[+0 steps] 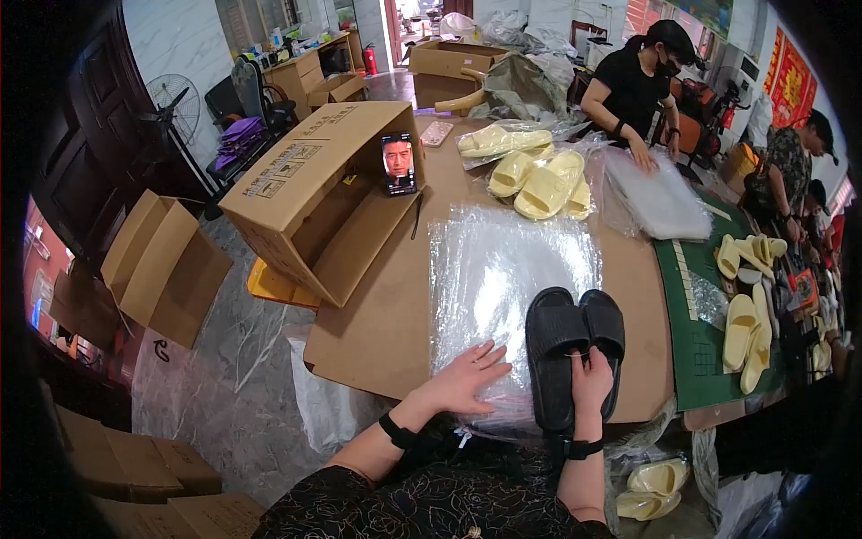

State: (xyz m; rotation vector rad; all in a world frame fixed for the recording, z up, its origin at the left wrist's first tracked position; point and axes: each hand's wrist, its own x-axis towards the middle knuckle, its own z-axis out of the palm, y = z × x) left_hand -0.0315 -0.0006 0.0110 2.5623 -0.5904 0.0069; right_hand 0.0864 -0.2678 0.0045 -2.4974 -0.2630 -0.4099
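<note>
A pair of black slide slippers [552, 359] lies side by side over the right edge of a stack of clear plastic bags [489, 278]. My right hand [593, 382] is closed on the pair, its fingers at the inner edges where the two slippers meet. Flat on the near part of the bags rests my left hand [471, 375], fingers spread, holding nothing. Bare cardboard [373, 332] covers the table beneath. Past the bags, several pale yellow slippers [543, 180] sit in clear plastic.
An open carton [296, 180] lies on its side at the left, with a phone [400, 164] propped against it. A co-worker [642, 90] handles plastic bags [660, 193] at the far right. More yellow slippers [741, 323] lie on a green mat [691, 359].
</note>
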